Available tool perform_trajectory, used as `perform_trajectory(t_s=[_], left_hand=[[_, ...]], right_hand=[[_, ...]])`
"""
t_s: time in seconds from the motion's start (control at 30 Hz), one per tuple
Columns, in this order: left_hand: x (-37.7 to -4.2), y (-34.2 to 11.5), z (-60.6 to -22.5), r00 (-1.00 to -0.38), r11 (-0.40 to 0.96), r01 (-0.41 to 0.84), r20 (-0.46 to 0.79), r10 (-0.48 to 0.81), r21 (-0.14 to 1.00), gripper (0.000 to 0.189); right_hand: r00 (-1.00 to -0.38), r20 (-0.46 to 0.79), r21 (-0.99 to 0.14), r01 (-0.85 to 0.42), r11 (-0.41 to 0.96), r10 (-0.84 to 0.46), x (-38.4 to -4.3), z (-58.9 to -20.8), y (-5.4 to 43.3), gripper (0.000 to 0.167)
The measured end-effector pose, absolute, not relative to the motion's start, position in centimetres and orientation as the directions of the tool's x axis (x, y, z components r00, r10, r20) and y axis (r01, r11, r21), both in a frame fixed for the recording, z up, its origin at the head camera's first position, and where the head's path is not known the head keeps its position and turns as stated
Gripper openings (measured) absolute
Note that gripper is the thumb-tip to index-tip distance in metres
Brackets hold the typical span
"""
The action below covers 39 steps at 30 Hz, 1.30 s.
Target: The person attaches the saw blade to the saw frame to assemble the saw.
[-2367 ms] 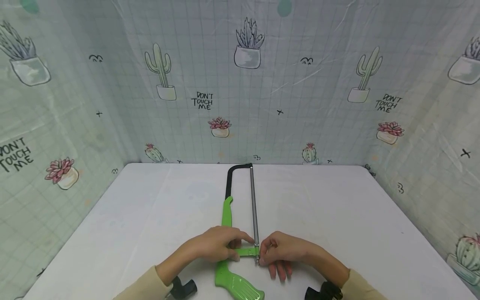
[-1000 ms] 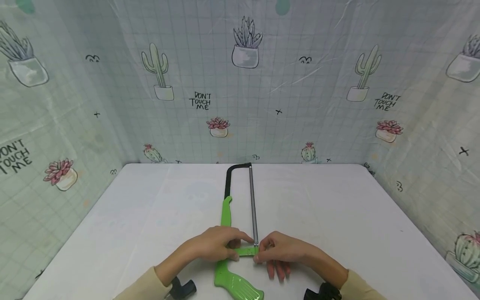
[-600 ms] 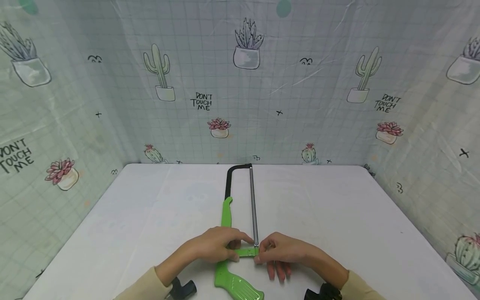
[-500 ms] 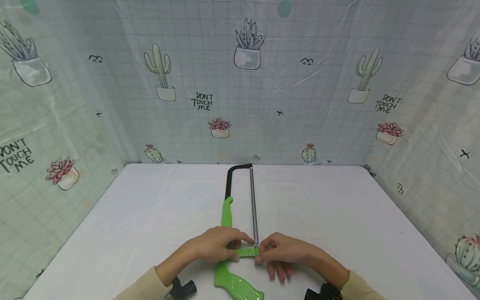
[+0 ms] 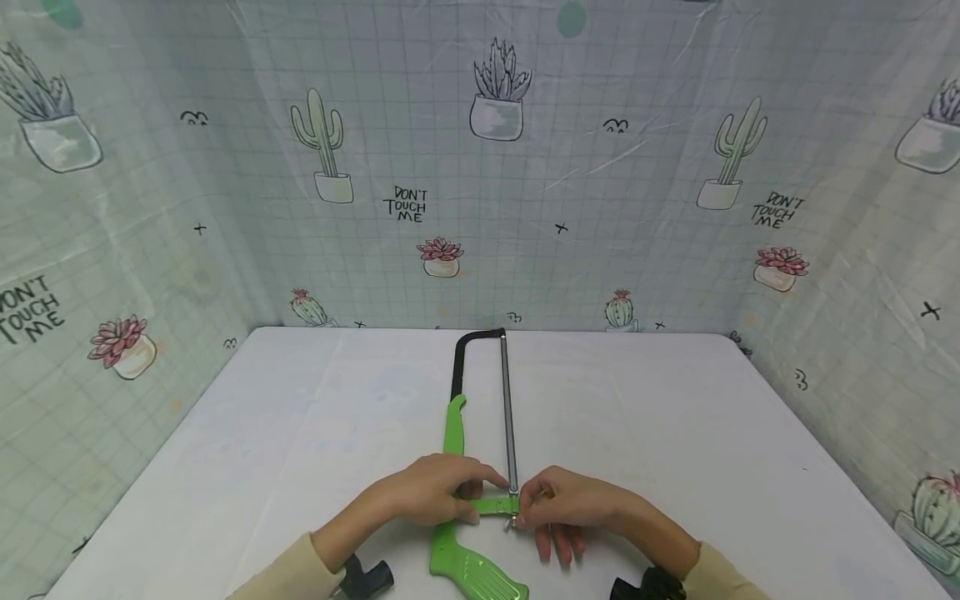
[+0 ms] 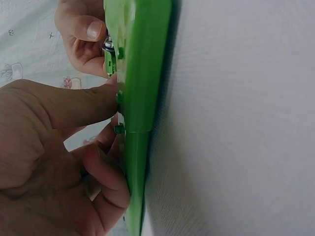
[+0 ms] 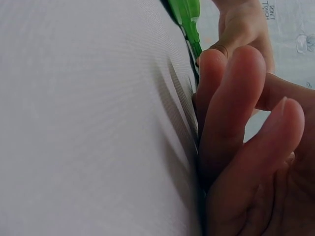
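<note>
A hacksaw [image 5: 480, 571] with a green handle and a black front bow lies on the white table, its grip toward me. The grey metal blade [image 5: 507, 408] runs along its right side. My left hand [image 5: 431, 490] grips the green frame, thumb and index finger on the short crosspiece [image 5: 493, 506] near the blade's lower end. With thumb and index finger, my right hand [image 5: 566, 500] pinches the small metal wing nut [image 5: 511, 523] below that crosspiece. Its other fingers hang lower, near the tabletop. In the right wrist view those fingers [image 7: 231, 113] hide the nut.
The white table [image 5: 322, 417] extends around the saw to both sides. A cactus-print cloth [image 5: 555, 167] encloses the back and sides. Black wrist cameras sit on the left wrist [image 5: 367, 577] and right wrist [image 5: 647, 583], close above the tabletop.
The right thumb and fingertips have shifted slightly, covering the wing nut and then exposing it, now turned to a different angle. The left hand and the hacksaw stay in place.
</note>
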<state>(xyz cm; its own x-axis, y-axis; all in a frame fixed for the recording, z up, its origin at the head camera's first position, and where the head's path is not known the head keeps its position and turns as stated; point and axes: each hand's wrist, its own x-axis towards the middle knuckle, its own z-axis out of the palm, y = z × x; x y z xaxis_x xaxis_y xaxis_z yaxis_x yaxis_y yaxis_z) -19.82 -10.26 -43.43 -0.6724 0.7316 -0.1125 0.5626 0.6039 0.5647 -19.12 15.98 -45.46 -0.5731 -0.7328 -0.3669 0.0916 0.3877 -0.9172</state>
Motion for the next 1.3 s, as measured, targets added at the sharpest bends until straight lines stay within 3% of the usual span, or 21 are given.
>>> perform_trajectory(t_s=[1.3], left_hand=[[-19.81,-10.47,-43.6,-0.678,0.614,0.556,-0.121,0.725,0.561,0.047]], right_hand=[[-0.543,-0.337,-0.934,0.086,0.348,-0.769,-19.15,-45.61,16.24,0.006]])
